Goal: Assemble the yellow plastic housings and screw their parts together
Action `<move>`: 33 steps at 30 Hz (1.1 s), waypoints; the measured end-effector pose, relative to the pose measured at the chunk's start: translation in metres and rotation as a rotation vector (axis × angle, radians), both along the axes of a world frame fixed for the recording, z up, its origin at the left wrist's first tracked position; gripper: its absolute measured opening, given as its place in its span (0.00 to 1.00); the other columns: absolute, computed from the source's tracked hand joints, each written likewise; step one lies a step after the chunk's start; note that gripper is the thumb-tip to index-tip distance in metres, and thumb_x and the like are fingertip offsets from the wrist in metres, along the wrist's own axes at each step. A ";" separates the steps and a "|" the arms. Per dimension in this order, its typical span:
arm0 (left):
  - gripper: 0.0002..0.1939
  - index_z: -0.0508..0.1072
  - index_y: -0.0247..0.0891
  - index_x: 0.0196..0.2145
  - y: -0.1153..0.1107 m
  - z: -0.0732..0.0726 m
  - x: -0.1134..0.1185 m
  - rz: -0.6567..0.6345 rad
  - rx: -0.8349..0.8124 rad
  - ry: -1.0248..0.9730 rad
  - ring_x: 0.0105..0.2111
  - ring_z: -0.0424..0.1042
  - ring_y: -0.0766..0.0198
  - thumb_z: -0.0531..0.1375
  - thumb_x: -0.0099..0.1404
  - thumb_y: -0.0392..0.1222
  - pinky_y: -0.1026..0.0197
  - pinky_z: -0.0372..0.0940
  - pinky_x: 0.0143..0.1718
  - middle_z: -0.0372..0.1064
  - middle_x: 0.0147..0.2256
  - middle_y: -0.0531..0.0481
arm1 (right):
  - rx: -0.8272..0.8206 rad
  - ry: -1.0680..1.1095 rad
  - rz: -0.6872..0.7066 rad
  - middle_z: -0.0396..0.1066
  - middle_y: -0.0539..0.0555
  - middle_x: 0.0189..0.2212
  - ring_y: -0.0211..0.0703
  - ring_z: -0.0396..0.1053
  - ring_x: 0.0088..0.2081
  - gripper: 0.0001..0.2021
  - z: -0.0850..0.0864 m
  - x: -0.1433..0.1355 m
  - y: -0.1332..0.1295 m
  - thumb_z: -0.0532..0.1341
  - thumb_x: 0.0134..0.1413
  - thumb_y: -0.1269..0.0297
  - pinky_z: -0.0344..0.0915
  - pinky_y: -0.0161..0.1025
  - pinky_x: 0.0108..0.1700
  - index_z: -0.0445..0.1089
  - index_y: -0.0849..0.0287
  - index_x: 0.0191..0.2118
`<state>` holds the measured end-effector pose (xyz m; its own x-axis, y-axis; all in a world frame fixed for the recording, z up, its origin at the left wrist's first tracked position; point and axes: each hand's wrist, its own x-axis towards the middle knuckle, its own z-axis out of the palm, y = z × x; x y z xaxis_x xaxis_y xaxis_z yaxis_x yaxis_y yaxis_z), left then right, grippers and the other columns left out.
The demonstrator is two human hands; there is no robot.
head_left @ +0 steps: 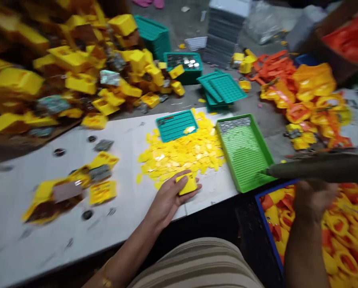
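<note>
Between the thumb and fingers of my left hand (166, 199) is a small yellow plastic part (187, 185), held above the front edge of the white table. My right hand (315, 196) grips a dark, blurred power screwdriver (313, 168) lying level, its bit pointing left over the light-green tray (239, 187). Small silvery screws (235, 125) lie at the far end of that tray. Beyond my left hand spreads a heap of flat yellow pieces (185, 154), with a teal tray (177, 126) resting at its back.
Yellow housings (77, 76) are piled at the back left, and several partly assembled ones (102, 192) lie on the left of the table (143, 224). A blue-rimmed crate (271, 232) of yellow-and-orange parts stands at lower right. Orange parts (277, 66) cover the back right.
</note>
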<state>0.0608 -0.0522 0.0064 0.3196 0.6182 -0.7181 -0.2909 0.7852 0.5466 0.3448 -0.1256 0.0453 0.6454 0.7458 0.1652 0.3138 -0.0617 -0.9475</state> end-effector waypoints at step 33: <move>0.18 0.68 0.34 0.48 0.002 0.003 0.054 -0.320 -0.095 0.108 0.41 0.77 0.52 0.63 0.61 0.38 0.61 0.75 0.34 0.72 0.49 0.37 | 0.567 0.089 -0.049 0.57 0.40 0.13 0.33 0.56 0.13 0.13 -0.020 0.029 0.102 0.61 0.51 0.53 0.58 0.34 0.17 0.63 0.57 0.32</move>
